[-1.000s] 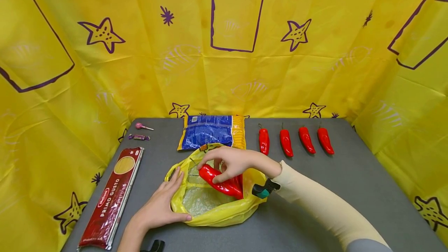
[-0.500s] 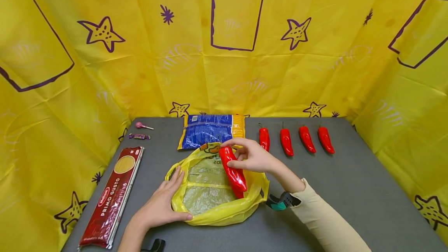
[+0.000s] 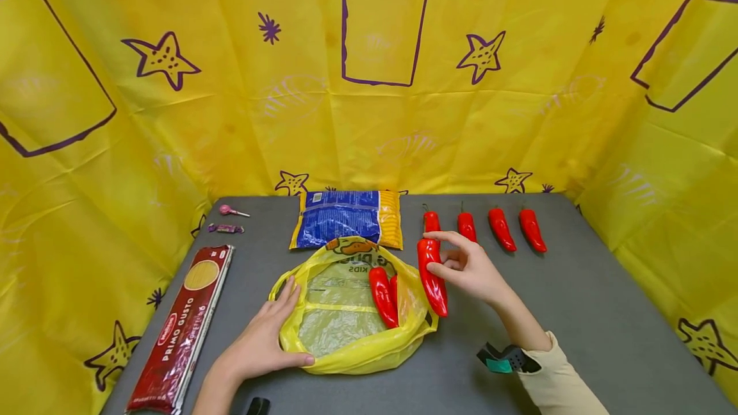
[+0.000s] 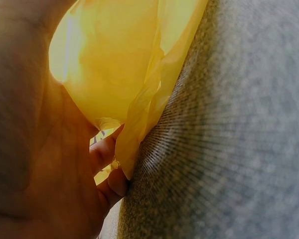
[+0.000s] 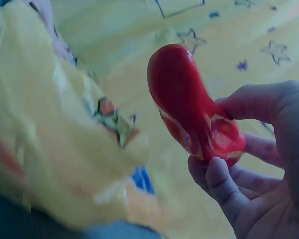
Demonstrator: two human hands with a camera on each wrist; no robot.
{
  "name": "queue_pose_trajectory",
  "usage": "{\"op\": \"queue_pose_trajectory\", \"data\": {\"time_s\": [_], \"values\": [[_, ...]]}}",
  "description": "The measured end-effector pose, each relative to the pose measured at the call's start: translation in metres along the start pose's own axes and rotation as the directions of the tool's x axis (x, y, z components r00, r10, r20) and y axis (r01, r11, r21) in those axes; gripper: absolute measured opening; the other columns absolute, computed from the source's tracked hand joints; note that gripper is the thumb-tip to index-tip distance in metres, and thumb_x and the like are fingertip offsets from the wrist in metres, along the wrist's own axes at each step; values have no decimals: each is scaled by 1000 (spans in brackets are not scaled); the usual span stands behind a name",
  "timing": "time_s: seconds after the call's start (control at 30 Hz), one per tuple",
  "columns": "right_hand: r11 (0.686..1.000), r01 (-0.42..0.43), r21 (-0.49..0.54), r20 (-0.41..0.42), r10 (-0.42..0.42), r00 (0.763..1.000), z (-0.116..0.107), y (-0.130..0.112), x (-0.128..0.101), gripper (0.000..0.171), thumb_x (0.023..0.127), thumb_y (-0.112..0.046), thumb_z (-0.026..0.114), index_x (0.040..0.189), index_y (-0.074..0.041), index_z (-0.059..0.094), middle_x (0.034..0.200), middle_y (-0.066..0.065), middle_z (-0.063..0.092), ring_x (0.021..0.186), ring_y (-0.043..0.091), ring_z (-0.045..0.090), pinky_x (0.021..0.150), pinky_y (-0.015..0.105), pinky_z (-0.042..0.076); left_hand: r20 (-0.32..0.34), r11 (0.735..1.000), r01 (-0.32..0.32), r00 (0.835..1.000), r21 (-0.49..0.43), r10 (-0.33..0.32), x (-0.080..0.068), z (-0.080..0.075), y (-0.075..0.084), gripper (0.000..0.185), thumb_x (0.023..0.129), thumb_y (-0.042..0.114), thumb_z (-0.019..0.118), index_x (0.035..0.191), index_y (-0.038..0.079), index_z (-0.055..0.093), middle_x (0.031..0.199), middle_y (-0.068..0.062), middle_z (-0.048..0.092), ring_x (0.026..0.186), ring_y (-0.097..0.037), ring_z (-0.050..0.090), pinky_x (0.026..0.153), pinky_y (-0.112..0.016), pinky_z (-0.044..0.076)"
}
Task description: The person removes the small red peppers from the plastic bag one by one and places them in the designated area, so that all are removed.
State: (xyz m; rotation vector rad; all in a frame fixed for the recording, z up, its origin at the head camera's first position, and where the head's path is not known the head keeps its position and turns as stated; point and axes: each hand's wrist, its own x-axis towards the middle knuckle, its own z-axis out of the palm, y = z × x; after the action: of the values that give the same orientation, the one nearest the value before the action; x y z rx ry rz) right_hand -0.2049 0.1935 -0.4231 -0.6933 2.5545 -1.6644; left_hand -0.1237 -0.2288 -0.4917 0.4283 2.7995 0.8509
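My left hand (image 3: 262,341) rests along the left rim of a yellow plastic bag (image 3: 352,364), fingers spread, thumb over the front rim. In the left wrist view the bag's yellow film (image 4: 109,64) lies against that hand. Two red peppers (image 3: 382,296) lie inside the bag at its right side. Beyond its right rim, my right hand (image 3: 469,271) pinches another red pepper (image 3: 432,277), blunt end up and tip down. The right wrist view shows this pepper (image 5: 182,99) between thumb and fingers.
Several red peppers (image 3: 500,229) lie in a row at the back right. A blue and yellow packet (image 3: 340,216) sits behind the bag. On the left are a spaghetti packet (image 3: 181,328), a wrapped candy (image 3: 227,228) and a pink lollipop (image 3: 227,209). Yellow cloth (image 3: 288,127) walls the table.
My right hand has lifted a red pepper out of the bag and carried it right, past the rim. Two peppers now show inside. The left hand has stayed at the bag.
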Motion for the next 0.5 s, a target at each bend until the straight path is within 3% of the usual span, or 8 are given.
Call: {"op": "queue_pose_trajectory", "data": {"time_s": [0.1, 0.17, 0.33, 0.43, 0.5], "values": [[999, -18, -34, -34, 16, 999, -9, 13, -8, 52, 93, -10, 82, 141, -9, 64, 106, 12, 65, 62, 15, 57, 58, 25, 49, 0, 1000, -1, 1000, 2, 1, 1, 1, -1, 133, 72, 75, 85, 171, 13, 21, 180, -8, 6, 145, -40, 40, 112, -69, 39], [997, -29, -68, -57, 25, 998, -13, 23, -13, 50, 92, -12, 82, 140, -10, 66, 115, 11, 65, 63, 15, 59, 58, 25, 50, -1, 1000, 1, 1000, -3, -1, 1, 2, -2, 133, 72, 75, 85, 171, 13, 21, 180, -8, 6, 145, -40, 40, 112, -69, 39], [989, -102, -107, -91, 92, 992, -23, 48, -24, 48, 92, -12, 83, 137, -10, 68, 120, 15, 66, 71, 17, 64, 60, 26, 54, 5, 1000, 8, 1000, -11, -8, 2, 4, -3, 134, 71, 76, 84, 171, 14, 20, 180, -7, 6, 146, -42, 39, 113, -70, 37], [980, -174, -96, -86, 166, 982, -26, 59, -27, 50, 91, -14, 83, 138, -9, 68, 114, 16, 66, 70, 17, 63, 57, 27, 52, 0, 1000, 5, 1000, -14, -5, 1, 4, -3, 134, 71, 76, 85, 170, 13, 21, 180, -7, 6, 147, -45, 37, 113, -72, 36], [972, -216, -90, -78, 209, 975, -27, 66, -28, 51, 92, -16, 83, 139, -9, 67, 100, 17, 66, 65, 15, 60, 54, 27, 48, -2, 1000, 5, 1000, -14, -5, 1, 4, -4, 135, 70, 76, 85, 170, 12, 21, 180, -8, 6, 148, -47, 37, 113, -73, 35]]}}
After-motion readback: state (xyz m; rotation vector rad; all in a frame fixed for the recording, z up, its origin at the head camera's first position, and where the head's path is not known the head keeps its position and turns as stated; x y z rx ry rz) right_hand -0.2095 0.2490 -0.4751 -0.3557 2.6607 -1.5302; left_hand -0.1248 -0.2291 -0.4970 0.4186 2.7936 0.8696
